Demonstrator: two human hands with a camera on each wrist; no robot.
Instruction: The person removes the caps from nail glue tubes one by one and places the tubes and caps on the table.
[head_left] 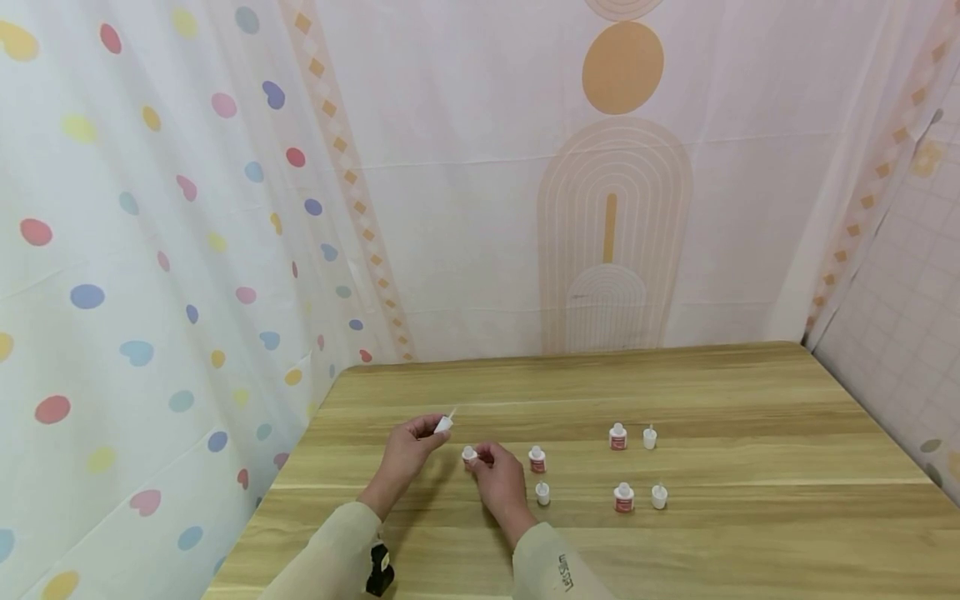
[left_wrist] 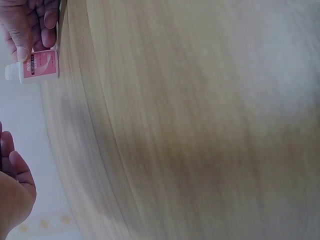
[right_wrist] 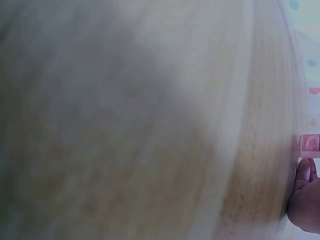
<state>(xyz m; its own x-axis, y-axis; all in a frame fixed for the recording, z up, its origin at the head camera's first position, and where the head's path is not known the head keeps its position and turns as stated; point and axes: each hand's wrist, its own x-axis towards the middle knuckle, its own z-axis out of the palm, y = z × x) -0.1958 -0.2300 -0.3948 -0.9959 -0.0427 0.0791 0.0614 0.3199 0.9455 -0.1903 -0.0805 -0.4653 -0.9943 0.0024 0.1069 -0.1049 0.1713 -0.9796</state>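
In the head view my left hand [head_left: 408,454] pinches a white brush cap [head_left: 444,424], raised above the table with its thin brush pointing up and to the right. My right hand [head_left: 501,483] grips a small white bottle [head_left: 468,455] by its right side; the bottle's neck is uncapped. The left wrist view shows this bottle's pink-red label [left_wrist: 41,65] between the right thumb and fingers, while the left hand [left_wrist: 15,185] appears at the lower left, its cap out of sight. At the right wrist view's edge, the bottle shows only partly.
Right of my hands stand an uncapped bottle [head_left: 537,461] and an upturned brush cap [head_left: 543,494]. Farther right are two more bottles, one behind [head_left: 618,438] and one in front [head_left: 624,498], each with a brush cap [head_left: 659,497] beside it. Curtains surround the wooden table [head_left: 750,417].
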